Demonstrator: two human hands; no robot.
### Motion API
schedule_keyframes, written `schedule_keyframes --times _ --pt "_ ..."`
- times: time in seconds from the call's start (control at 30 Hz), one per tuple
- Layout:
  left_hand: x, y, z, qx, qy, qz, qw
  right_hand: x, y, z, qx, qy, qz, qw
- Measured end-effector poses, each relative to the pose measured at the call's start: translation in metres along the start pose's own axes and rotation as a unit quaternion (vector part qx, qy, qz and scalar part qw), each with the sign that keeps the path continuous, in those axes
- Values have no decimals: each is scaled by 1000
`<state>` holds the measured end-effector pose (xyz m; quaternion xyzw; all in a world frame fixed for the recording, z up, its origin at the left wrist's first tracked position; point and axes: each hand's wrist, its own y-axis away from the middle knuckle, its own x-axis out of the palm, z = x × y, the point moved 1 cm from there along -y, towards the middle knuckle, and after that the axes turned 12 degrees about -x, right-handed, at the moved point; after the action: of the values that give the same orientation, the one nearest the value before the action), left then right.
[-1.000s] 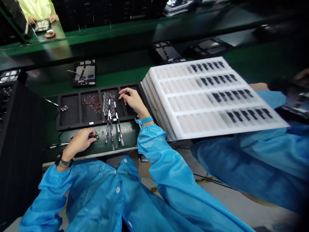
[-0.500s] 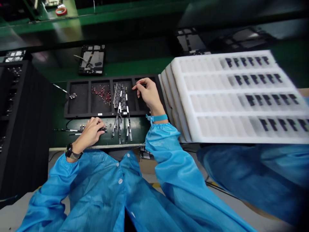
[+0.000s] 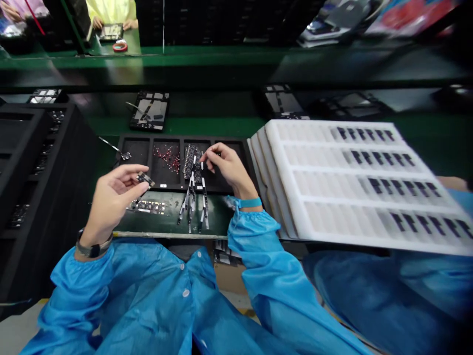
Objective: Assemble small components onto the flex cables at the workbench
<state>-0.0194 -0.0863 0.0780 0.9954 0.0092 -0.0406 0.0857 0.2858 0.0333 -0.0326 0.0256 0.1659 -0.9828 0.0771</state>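
Note:
My left hand [image 3: 116,197] is raised over the bench's near edge, pinching a small circuit board [image 3: 145,179] between thumb and fingers. Beneath and just right of it, a strip with a row of pale pads [image 3: 151,207] lies on the green bench. My right hand [image 3: 226,165] hovers over the right part of the black compartment tray [image 3: 136,148], thumb and fingertips drawn together. Whatever they hold, if anything, is too small to make out. Close to those fingertips, several boards [image 3: 189,160] with long flex cables [image 3: 191,197] hang over the tray's front rim. Small red-wired parts [image 3: 167,158] fill another compartment.
White foam trays [image 3: 314,177] holding rows of black parts are stacked at right. Tall black trays [image 3: 55,162] stand at left. Behind the tray lies a device panel [image 3: 151,111]. Across the bench, a person in yellow [image 3: 113,12] works near red tape [image 3: 120,47].
My left hand has lifted off the bench with a small circuit board, uncovering the strip beneath. My right hand has shifted slightly toward the cabled boards. The view has tilted upward.

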Motion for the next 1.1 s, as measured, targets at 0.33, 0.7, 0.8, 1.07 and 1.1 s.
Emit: schedule_keyframes --times 0.33,0.7,0.8,1.07,1.1 --pt "10 -53 -5 -30 71 16 997 62 -15 33 -47 -29 213 975" --pt "33 -119 48 -11 -93 103 990 65 -7 12 13 -54 213 975" --pt "41 -119 55 36 -114 108 987 66 -6 8 -1 -36 193 981" --pt "49 -115 63 165 -236 45 956 70 -1 4 -10 19 166 986" --pt "48 -115 63 169 -234 45 956 71 -1 4 -10 20 168 985"
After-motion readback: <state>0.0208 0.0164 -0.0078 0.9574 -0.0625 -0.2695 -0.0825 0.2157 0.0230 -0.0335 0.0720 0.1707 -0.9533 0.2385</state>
